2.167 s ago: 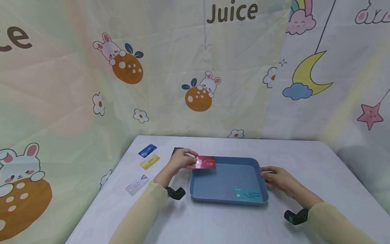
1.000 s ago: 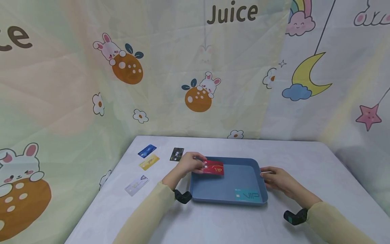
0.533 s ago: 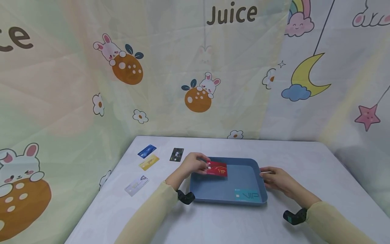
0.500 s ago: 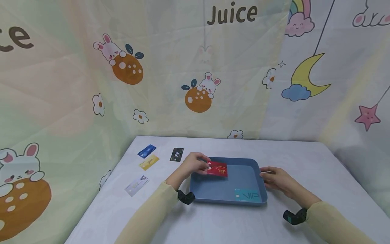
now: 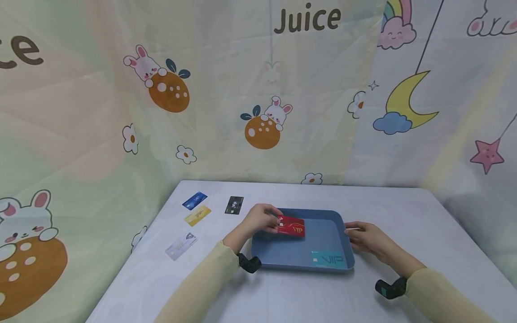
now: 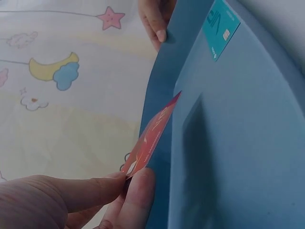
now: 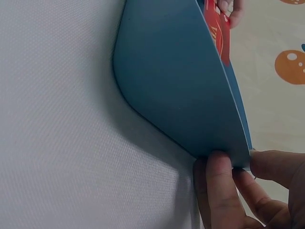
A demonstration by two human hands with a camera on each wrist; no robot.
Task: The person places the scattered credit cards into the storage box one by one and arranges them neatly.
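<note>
My left hand [image 5: 262, 220] pinches a red VIP card [image 5: 291, 225] by its left end, thumb against fingers. The card hangs tilted over the left-middle of a blue tray [image 5: 262, 259]. In the left wrist view its shadow falls on the tray floor. A teal VIP card [image 5: 328, 259] lies flat in the tray's near right corner. At the tray's right side, my right hand [image 5: 369, 237] grips the rim. The right wrist view shows its fingers [image 7: 219, 183] against the outer wall and the thumb at the edge.
On the white table [image 5: 315, 296], left of the tray, lie a blue card [image 5: 194, 200], a yellow card [image 5: 197, 216], a pale silver card [image 5: 181, 246] and a black card [image 5: 234, 205]. A printed cloth backdrop [image 5: 218, 112] stands behind and beside the table.
My left hand has carried the red card rightward and toward me, from the tray's left rim to further over its floor. My right hand has stayed at the rim.
</note>
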